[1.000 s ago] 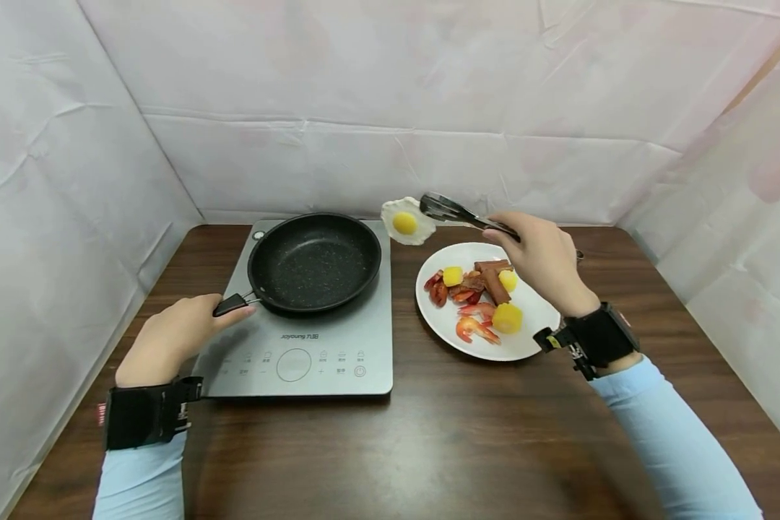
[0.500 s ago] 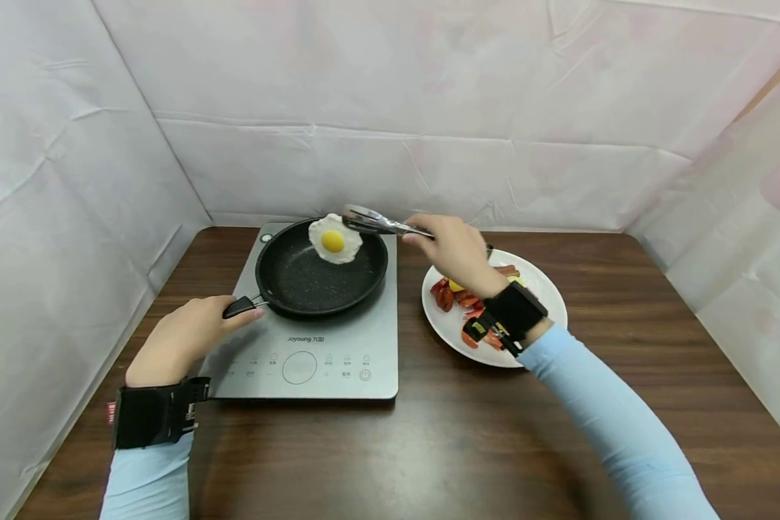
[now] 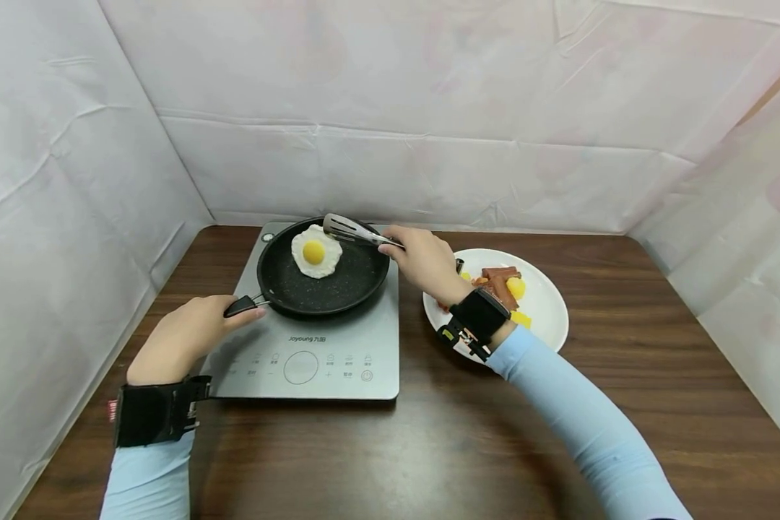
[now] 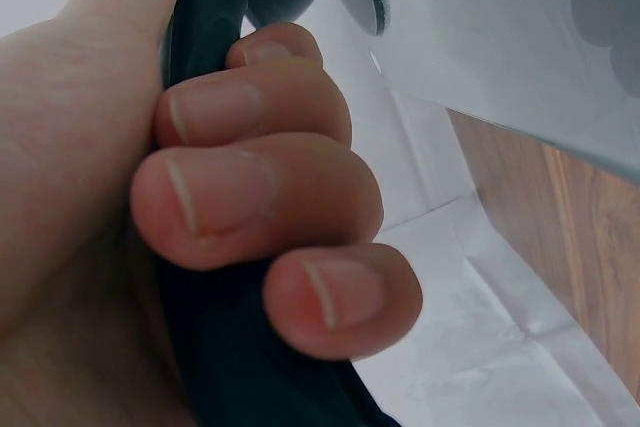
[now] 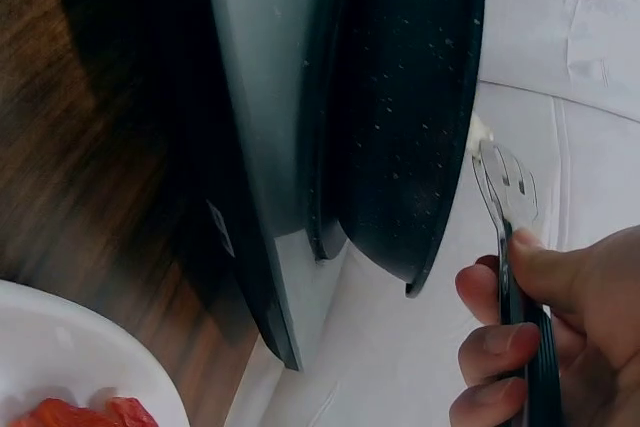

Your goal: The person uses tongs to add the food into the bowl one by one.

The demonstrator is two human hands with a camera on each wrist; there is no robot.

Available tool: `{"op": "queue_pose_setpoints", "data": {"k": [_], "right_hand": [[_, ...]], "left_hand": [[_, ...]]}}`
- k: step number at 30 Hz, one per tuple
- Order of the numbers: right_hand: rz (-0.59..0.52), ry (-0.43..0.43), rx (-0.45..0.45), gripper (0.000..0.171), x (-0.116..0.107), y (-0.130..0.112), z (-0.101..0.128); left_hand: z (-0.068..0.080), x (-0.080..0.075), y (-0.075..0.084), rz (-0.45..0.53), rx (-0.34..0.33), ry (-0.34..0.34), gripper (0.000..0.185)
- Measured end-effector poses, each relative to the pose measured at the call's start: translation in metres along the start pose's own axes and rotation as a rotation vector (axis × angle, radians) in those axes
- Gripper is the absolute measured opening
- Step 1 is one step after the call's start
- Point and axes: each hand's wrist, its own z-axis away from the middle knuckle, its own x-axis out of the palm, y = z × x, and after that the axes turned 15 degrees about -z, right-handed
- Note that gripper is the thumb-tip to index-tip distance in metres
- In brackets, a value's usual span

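Note:
A black frying pan (image 3: 344,278) sits on a grey induction cooker (image 3: 312,357). My left hand (image 3: 185,336) grips the pan's black handle (image 3: 240,306); the left wrist view shows my fingers (image 4: 250,197) curled round the handle (image 4: 205,37). My right hand (image 3: 419,260) holds metal tongs (image 3: 354,231) over the pan's far right rim. A fried egg (image 3: 315,251) lies in the pan, with the tongs' tips at its upper right edge. I cannot tell whether they still pinch it. In the right wrist view my right hand (image 5: 530,347) grips the tongs (image 5: 505,182) beside the pan (image 5: 410,97).
A white plate (image 3: 549,314) to the right of the cooker holds brown strips (image 3: 499,278), yellow chunks and red pieces, partly hidden by my right wrist. White sheeting walls in the wooden table (image 3: 429,448) at the back and both sides.
My right hand carried the egg in the tongs leftward from beside the plate, over the pan, and lowered it into the pan. My left hand kept its grip on the handle.

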Motion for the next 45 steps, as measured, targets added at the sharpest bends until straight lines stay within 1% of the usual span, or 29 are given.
{"op": "queue_pose_setpoints", "data": {"k": [3,7,12,15,21,24,32,39,45], "right_hand": [[0.027,0.007,0.006,0.031,0.003,-0.002,0.002],[0.098,0.04,-0.009,0.026,0.007,-0.007,0.003],[0.171,0.061,-0.081,0.03,0.015,-0.01,0.005],[0.177,0.06,-0.106,0.036,0.019,-0.009,0.008],[0.176,0.058,-0.09,0.042,0.022,-0.008,0.009],[0.173,0.041,-0.087,0.044,0.022,-0.01,0.008],[0.164,-0.042,-0.062,0.052,0.02,-0.014,0.007],[0.142,-0.066,-0.031,0.055,0.019,-0.015,0.008],[0.136,-0.067,-0.019,0.058,0.017,-0.014,0.009]], "left_hand": [[0.0,0.001,-0.001,-0.004,0.009,0.008,0.063],[0.0,0.001,-0.004,-0.009,0.01,-0.004,0.064],[0.0,0.002,-0.008,-0.013,0.006,-0.011,0.067],[-0.001,0.003,-0.008,-0.019,0.006,-0.004,0.067],[-0.001,0.003,-0.009,-0.012,0.008,-0.011,0.066],[-0.001,0.003,-0.011,-0.015,0.005,-0.011,0.067],[0.001,0.002,-0.013,-0.015,0.004,-0.018,0.068],[0.003,0.002,-0.013,-0.026,-0.004,-0.011,0.079],[0.002,0.001,-0.012,-0.021,0.002,-0.007,0.071]]}}
